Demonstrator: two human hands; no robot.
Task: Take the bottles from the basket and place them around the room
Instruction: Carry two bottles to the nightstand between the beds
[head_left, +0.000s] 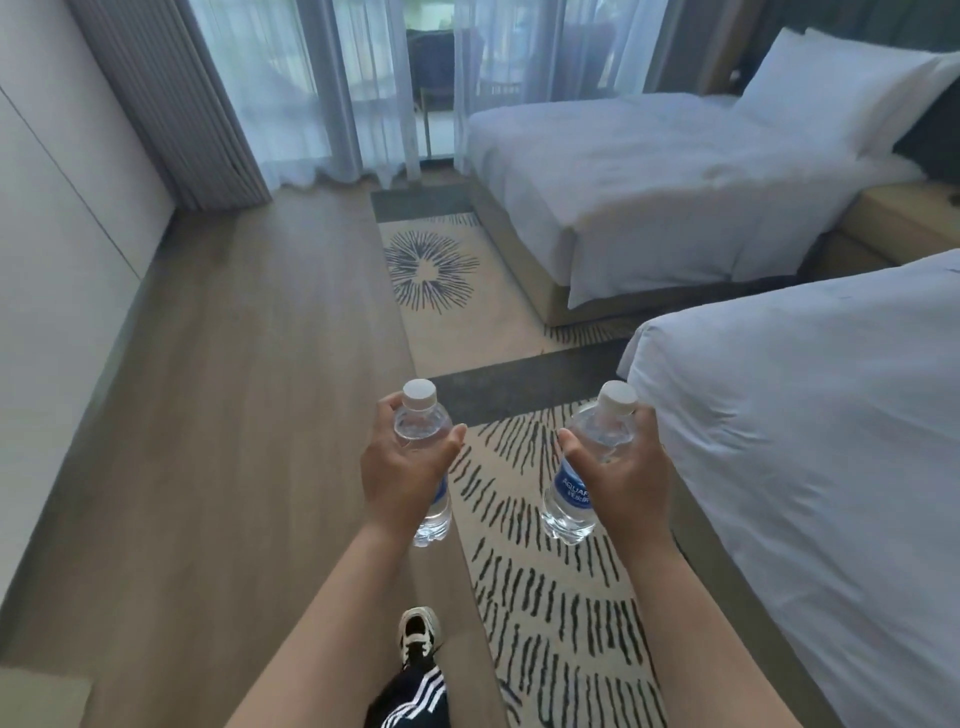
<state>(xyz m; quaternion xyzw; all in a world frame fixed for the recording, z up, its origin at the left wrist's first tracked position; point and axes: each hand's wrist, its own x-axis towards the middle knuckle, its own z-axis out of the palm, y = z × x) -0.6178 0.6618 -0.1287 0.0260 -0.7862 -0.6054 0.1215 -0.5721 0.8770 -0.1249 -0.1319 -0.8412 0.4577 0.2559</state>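
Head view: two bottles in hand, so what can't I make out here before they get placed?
- Basket: not in frame.
- Left bottle: label hidden by the left hand.
- Right bottle: label partly covered by the right hand; small print blurred.
- Nightstand: cut off by the right edge and the near bed.
- Balcony: veiled by sheer curtains.

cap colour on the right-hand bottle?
White cap, on the bottle in the right hand; head view.
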